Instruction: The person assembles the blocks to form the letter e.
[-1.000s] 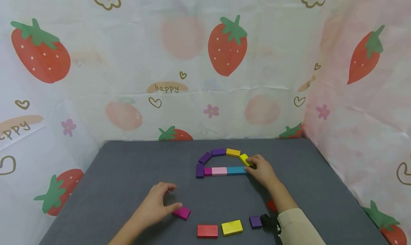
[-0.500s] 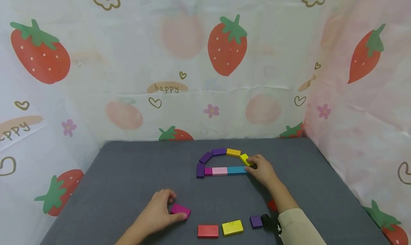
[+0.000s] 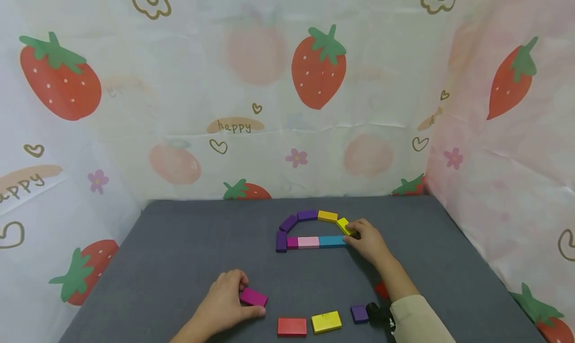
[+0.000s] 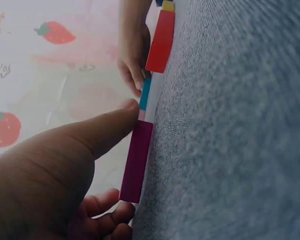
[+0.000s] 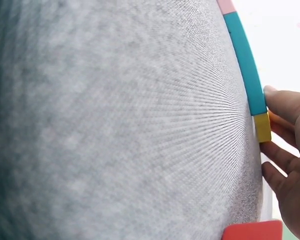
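Observation:
My left hand (image 3: 224, 303) holds a magenta block (image 3: 254, 297) at the near left, thumb along the near side and curled fingers at the far side. In the left wrist view the magenta block (image 4: 136, 160) lies between thumb and fingers, close over the cloth. At the back, my right hand (image 3: 370, 240) grips a yellow block (image 5: 262, 127) at the end of a blue strip (image 3: 331, 241); its thumb touches the strip. A second, bright yellow block (image 3: 344, 226) lies right at these fingertips. The hand hides this corner in the head view.
Purple blocks (image 3: 307, 215) and an orange-yellow block (image 3: 328, 216) form an arch behind a magenta, pink (image 3: 308, 242) and blue row. In front lie a red block (image 3: 292, 327), a yellow block (image 3: 326, 322) and a purple block (image 3: 359, 314). Another red block (image 3: 382, 290) is partly behind the right forearm.
My left hand has moved slightly right and nearer, its thumb passing from the magenta block's top to its near side. The block has turned slightly. My right hand stays in place.

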Demonstrator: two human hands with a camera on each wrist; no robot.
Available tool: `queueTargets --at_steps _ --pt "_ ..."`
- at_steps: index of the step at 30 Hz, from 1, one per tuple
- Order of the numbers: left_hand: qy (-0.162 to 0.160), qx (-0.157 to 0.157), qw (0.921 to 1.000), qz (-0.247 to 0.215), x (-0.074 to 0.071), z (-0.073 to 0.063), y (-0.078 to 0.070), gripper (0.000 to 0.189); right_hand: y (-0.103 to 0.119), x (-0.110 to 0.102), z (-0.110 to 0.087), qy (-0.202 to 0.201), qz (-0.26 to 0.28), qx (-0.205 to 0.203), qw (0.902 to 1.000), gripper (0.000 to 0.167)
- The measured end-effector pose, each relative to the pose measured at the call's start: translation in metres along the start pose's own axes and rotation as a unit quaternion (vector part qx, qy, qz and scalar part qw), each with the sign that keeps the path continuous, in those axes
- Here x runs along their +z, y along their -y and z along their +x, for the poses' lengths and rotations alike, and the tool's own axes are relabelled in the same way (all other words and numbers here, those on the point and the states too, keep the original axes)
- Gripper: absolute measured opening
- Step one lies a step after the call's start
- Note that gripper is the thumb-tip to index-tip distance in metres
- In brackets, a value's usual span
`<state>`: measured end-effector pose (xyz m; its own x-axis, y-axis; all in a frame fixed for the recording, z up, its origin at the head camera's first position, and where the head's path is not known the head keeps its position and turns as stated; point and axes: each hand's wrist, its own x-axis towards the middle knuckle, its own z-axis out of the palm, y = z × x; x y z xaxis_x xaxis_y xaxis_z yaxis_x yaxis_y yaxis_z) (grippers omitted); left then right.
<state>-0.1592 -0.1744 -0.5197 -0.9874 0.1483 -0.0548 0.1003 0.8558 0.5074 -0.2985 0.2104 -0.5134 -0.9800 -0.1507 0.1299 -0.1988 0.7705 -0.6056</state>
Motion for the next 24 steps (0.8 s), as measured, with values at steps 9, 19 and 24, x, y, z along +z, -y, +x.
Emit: queueTargets --at_steps 9,19,24 --pt "-0.013 0.016 0.9997 0.015 -0.0001 -0.0056 -0.0038 0.069 0.0008 0.0024 -0.0003 0.003 0.003 0.009 0.9999 0.039" --pt "-0.015 0.032 0.9993 -0.008 -0.0002 -0.0054 -0.0034 0.062 -0.0024 0.0041 0.0004 0.002 -0.005 -0.009 1.0000 0.040" --pt "-0.028 0.053 0.9978 -0.029 -0.0056 -0.0029 -0.0049 0.061 -0.0005 0.0028 0.0014 0.001 -0.005 -0.002 1.0000 0.040"
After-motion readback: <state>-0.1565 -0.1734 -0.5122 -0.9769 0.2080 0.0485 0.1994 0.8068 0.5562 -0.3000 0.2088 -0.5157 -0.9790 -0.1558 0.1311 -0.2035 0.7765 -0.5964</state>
